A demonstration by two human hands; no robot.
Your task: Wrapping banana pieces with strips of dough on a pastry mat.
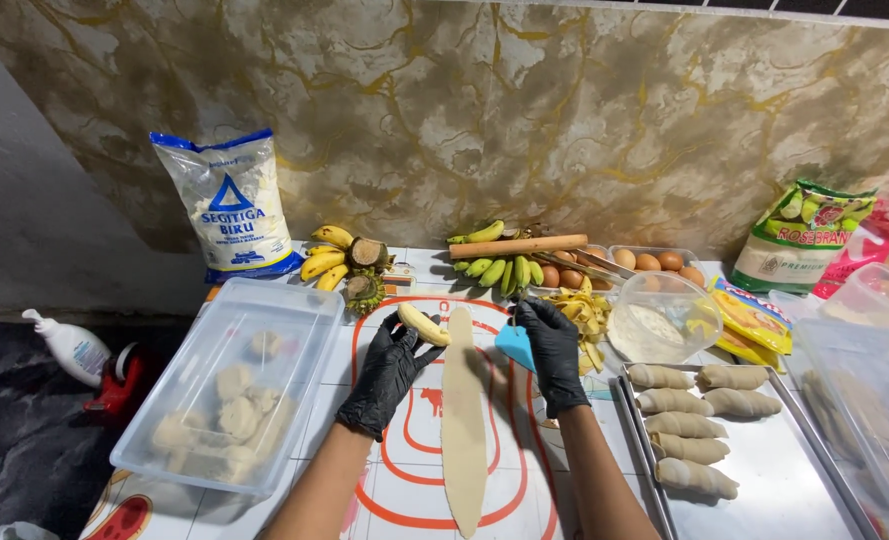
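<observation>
Counts: 1 long strip of dough (463,420) lying lengthwise on the table (384,490); 1 peeled banana (423,325) at the strip's far end; 6 wrapped dough rolls (692,420) on the metal tray (764,470) to the right; 2 bunches of yellow bananas (329,255) & 1 bunch of green ones (499,268) by the wall; 1 wooden rolling pin (517,246); approx 7 eggs (654,262), some hidden.

Both hands in black gloves. Left hand (389,370): fingers curled round the peeled banana, holding it against the dough tip. Right hand (552,350): fingers clenched on a blue scraper (514,345), just right of the strip.

Left: clear plastic tub (234,385) w/ dough lumps inside. Far left: flour bag (232,205).
</observation>
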